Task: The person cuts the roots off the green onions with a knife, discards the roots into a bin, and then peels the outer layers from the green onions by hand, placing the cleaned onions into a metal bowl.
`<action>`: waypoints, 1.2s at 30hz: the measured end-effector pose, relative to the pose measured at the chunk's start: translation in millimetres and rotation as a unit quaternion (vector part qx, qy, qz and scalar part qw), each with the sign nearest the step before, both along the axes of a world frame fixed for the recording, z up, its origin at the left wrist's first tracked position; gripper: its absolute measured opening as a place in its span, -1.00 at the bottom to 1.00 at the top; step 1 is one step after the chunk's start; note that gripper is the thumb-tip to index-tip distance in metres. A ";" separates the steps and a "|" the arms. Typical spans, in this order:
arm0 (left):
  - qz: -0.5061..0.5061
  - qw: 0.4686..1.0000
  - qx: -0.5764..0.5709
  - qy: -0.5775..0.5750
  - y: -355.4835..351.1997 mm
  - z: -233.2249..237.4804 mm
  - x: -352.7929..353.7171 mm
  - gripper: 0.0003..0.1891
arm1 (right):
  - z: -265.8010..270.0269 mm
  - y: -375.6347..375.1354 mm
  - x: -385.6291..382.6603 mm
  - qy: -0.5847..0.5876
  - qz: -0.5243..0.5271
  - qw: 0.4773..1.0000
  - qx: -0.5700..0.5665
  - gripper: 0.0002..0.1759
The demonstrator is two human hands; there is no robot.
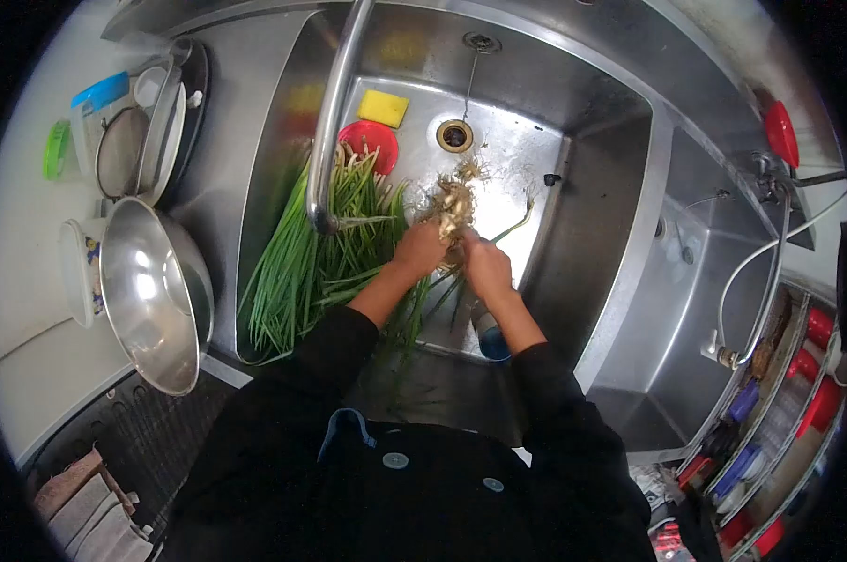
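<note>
Over the large steel sink (536, 234), my left hand (422, 249) is closed around a bunch of green onions (455, 208), its pale bulbs and tangled roots pointing away from me. My right hand (488, 269) is closed against the same bunch from the other side, with its fingertips partly hidden. A big heap of green onions (297, 248) with long green leaves lies along the left side of the sink. One loose stalk (515, 225) with roots lies to the right of my hands. Root scraps (468, 170) are on the sink floor beyond the bunch.
A faucet pipe (328, 140) reaches over the heap. A yellow sponge (382, 109) and a red bowl (370, 143) sit near the drain (454, 137). A blue-bottomed cup (492, 339) stands near my right wrist. A steel bowl (152, 290) is at left, a second sink (672, 309) at right.
</note>
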State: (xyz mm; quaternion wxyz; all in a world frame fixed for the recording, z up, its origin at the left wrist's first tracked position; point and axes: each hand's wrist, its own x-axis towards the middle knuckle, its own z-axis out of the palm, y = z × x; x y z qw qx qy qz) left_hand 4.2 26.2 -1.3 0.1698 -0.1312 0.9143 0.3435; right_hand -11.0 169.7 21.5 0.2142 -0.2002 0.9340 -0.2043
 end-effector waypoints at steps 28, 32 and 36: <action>-0.011 0.926 -0.367 -0.081 -128.0 15.3 31.2 0.13 | -154.2 36.7 1.5 -0.076 -0.531 0.844 0.000 -0.69; 0.012 0.946 -0.320 0.049 -103.6 37.2 16.0 0.00 | -169.2 48.4 14.0 -0.040 -0.523 0.838 -0.152 -0.77; -0.074 0.988 0.057 0.126 -32.5 -5.9 7.0 -0.49 | -91.0 34.3 25.6 -0.212 -0.503 0.739 -0.393 -0.89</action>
